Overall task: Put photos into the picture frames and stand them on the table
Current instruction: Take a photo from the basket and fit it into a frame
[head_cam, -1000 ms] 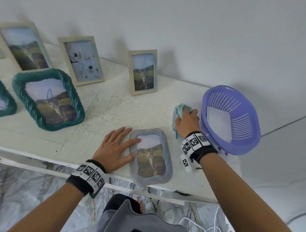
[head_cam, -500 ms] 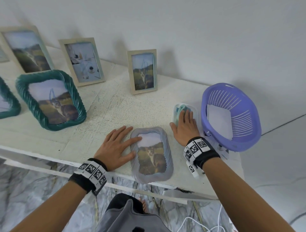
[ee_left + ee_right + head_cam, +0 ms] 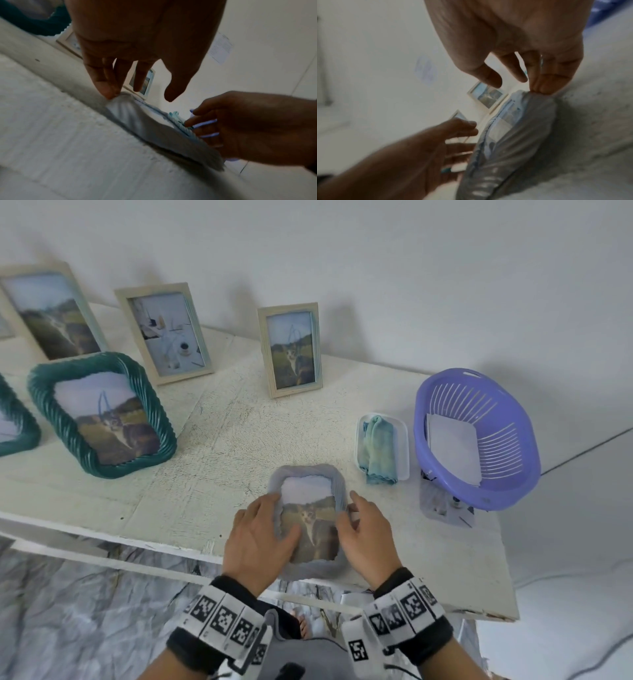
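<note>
White table [image 3: 219,460] along a pale wall: we have the grey frame [image 3: 308,477], cat photo in, flat at the near edge. Our left hand [image 3: 257,539] and right hand [image 3: 368,537] curl round its sides. Next we judge: lift and stand it.

The left hand [image 3: 262,537] covers the grey frame [image 3: 308,484] along its left side and the right hand [image 3: 368,537] covers its right edge — whether the fingertips [image 3: 541,86] grip or only touch is lost in wrist-view blur. At the head view's left edge, one teal frame [image 3: 15,422] is cut off.
</note>
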